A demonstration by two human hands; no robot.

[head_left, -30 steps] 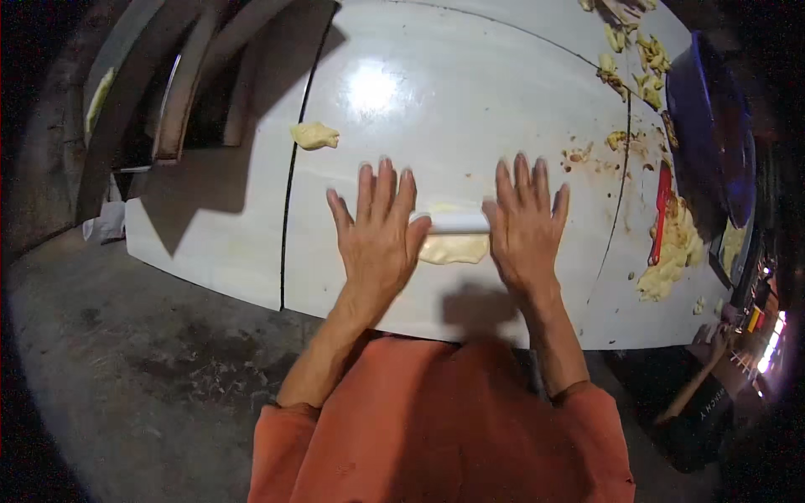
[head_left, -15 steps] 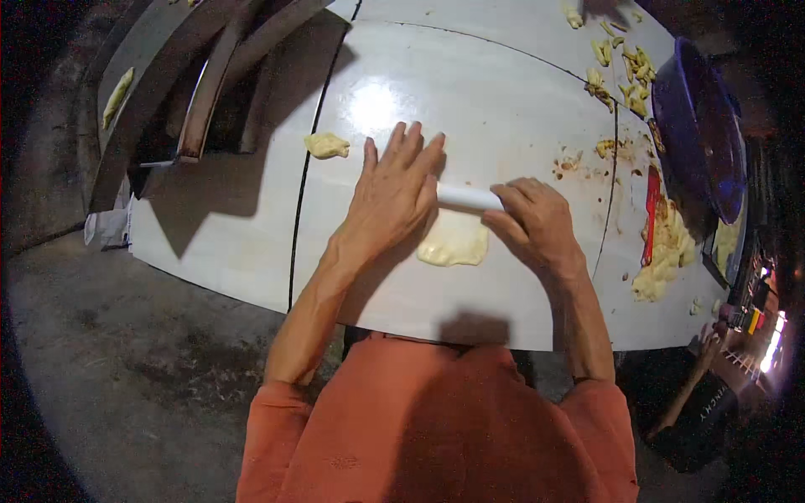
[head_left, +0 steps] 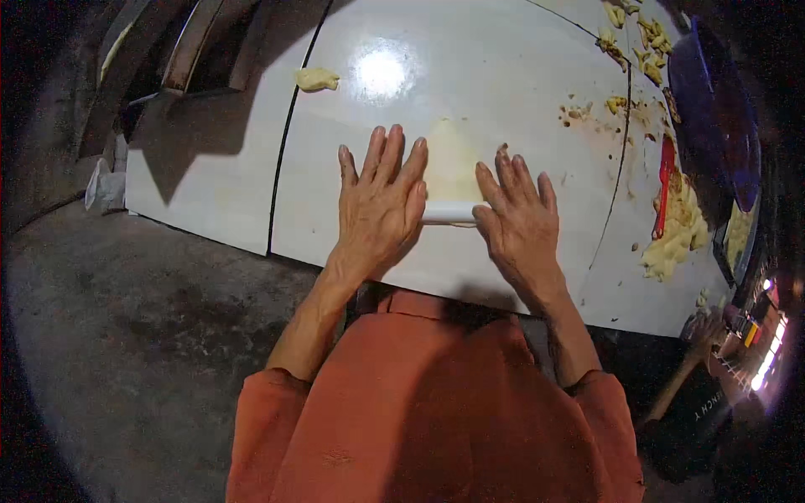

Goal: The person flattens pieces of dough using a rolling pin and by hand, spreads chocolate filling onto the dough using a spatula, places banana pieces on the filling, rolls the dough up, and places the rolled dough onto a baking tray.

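rolling pin: ends hidden under 2 hands

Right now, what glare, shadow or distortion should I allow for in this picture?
In the head view, a glare spot whitens the table beyond the left hand; a hard shadow darkens the table's left; fisheye distortion bends its edges; a bright light at right is blown out; the rolling pin looks reasonably clear.

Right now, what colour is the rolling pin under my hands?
The rolling pin is white; it shows best in the head view.
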